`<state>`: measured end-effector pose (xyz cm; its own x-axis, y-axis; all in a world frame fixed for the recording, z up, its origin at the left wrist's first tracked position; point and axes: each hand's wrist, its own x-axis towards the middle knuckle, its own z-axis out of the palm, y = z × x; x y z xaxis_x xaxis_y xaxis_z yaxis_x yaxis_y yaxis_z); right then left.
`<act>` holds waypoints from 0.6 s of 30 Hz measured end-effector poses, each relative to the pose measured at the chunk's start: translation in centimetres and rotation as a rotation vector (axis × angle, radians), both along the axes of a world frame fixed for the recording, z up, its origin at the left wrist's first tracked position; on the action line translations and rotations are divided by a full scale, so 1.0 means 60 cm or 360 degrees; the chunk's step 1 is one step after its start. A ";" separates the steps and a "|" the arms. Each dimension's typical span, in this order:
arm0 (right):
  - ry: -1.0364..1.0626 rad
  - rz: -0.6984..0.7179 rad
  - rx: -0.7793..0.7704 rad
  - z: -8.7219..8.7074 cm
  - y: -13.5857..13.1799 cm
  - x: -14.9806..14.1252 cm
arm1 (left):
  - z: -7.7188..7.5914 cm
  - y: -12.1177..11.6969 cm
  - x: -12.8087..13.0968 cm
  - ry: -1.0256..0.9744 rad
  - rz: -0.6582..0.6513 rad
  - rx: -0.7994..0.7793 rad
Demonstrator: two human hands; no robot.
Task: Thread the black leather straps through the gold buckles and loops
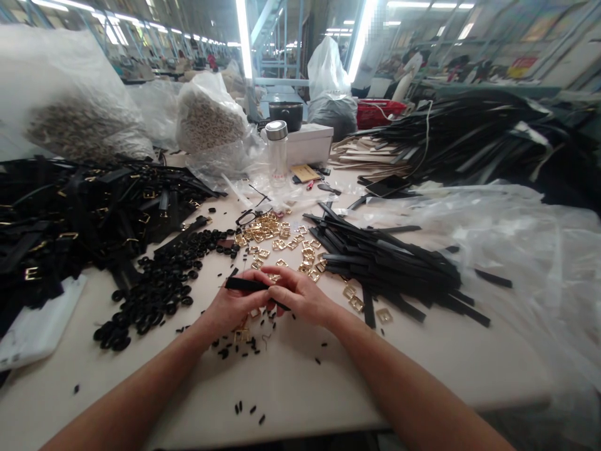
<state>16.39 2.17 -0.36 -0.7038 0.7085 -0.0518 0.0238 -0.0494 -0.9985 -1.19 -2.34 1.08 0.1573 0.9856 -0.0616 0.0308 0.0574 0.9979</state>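
Observation:
Both hands meet over the middle of the table, closed around a short black strap point(246, 284). My left hand point(235, 307) grips its left part from below. With thumb and fingertips, my right hand point(300, 294) pinches the strap's right end; whether a buckle sits there is hidden by the fingers. Gold buckles point(267, 228) lie scattered just beyond the hands. Small black pieces point(253, 343) are strewn on the table below them. To the right rests a pile of black straps point(389, 257), and to the left a heap of black round pieces point(159, 282).
Buckled black straps point(94, 213) are heaped at the left. Bags of small parts point(211, 116), a glass bottle point(277, 150), a white box point(307, 144) and eyeglasses point(246, 217) stand or lie farther back. Clear plastic sheeting point(530, 250) covers the right side, before a large dark strip pile point(488, 134).

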 end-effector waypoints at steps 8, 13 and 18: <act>-0.0265 -0.0178 0.0514 -0.002 0.004 0.004 | 0.000 0.004 -0.006 0.0107 0.0285 -0.0004; -0.0423 -0.0395 0.1083 0.001 0.002 0.005 | -0.013 0.009 -0.012 0.0055 0.0361 -0.0088; -0.0410 -0.0436 0.1110 -0.002 0.000 0.001 | -0.022 0.011 -0.013 -0.0043 0.0364 -0.0089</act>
<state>16.44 2.16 -0.47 -0.5259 0.7838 0.3302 0.3360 0.5481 -0.7659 -1.98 -1.66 -0.25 -0.0674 0.9910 -0.1159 -0.0158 0.1151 0.9932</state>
